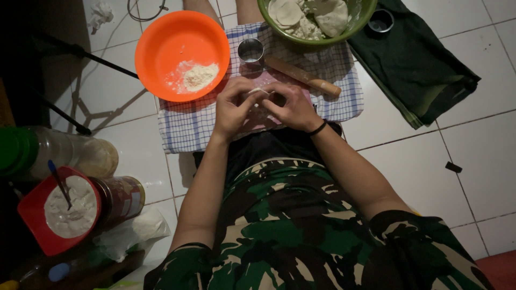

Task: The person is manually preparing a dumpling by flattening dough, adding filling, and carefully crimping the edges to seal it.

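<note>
Left hand (234,110) and right hand (293,109): both grips closed on small pale dough piece (259,98), fingertips pinching its edge. Dough held above pink mat on blue-checked white cloth (185,126) on white tiled floor (484,156). Wooden rolling pin (301,76) just beyond hands. Orange plastic bowl (180,40) with flour at left. Green bowl (352,29) with dough pieces farther ahead.

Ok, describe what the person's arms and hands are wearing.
Both forearms are bare below short camouflage sleeves in green, black and cream. The right hand has a thin black band around its wrist. The left hand shows no band, ring or glove.
</note>
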